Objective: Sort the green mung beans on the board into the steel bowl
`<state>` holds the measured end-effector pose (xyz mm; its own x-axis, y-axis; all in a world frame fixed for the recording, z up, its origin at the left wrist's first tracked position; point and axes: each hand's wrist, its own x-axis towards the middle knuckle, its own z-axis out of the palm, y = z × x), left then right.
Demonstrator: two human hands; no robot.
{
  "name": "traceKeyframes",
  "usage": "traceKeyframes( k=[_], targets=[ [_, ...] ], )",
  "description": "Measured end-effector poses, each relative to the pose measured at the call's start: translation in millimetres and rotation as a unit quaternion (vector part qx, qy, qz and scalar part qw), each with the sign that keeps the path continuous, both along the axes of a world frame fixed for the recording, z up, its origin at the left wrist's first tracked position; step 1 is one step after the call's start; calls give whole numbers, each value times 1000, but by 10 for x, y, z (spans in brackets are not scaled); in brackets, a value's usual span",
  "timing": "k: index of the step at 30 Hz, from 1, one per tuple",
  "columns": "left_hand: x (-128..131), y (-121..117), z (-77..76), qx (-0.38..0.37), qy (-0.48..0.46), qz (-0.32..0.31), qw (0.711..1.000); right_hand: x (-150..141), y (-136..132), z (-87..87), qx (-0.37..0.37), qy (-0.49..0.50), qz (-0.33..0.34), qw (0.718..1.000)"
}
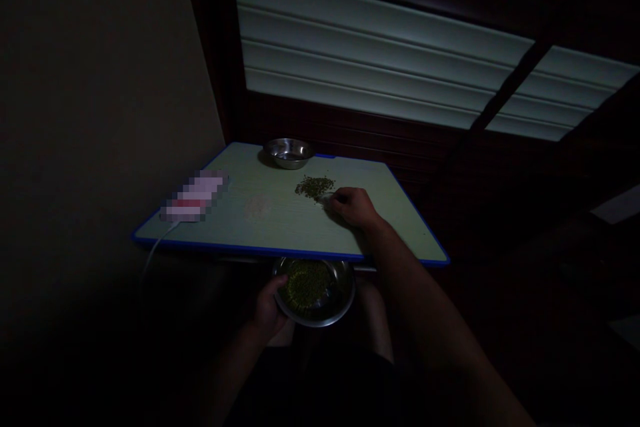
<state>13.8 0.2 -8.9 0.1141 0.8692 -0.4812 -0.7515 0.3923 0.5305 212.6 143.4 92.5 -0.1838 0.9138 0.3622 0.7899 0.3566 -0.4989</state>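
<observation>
Grips steel bowl of green grains by rim with left hand, bottom centre; likely stiff, slippery, best held there. Apparently pinches indistinct pale item with right hand beside grain pile, mid-frame.

Open room is lying on the surface between the seeds and the near edge, and a bare strip is running along the right edge. The right hand is blocking the seeds' right side, its forearm crossing the near edge. A metal bowl is obstructing the far edge; a cable is hanging near the left corner. The left hand's bowl is crowding the near edge's middle.
</observation>
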Motion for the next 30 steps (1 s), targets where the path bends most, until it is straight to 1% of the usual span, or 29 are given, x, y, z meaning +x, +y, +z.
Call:
traceKeyframes(
  k=[5, 8, 14, 22, 26, 28, 30],
  targets=[
    [6, 2, 24, -5, 1, 5, 1000, -33, 33, 4, 4, -12, 26, 1000],
    [3, 6, 31, -2, -4, -6, 1000, -49, 58, 3, 14, -16, 51, 998],
    [-8, 5, 3, 3, -13, -6, 1000, -56, 86, 16, 6, -18, 106, 994],
    [-5, 7, 15, 3, -3, 7, 1000, 5, 16, 46, -35, 42, 160, 986],
    [-5, 12, 21, -8, 3, 2, 1000, 36, -33, 43, -55, 78, 185, 978],
    [-7, 13, 17, -13, 3, 3, 1000, 53, -62, 50, -61, 97, 189, 975],
    [-10, 12, 9, -11, 4, 7, 1000, 77, -87, 69, -71, 114, 174, 975]
  ],
)
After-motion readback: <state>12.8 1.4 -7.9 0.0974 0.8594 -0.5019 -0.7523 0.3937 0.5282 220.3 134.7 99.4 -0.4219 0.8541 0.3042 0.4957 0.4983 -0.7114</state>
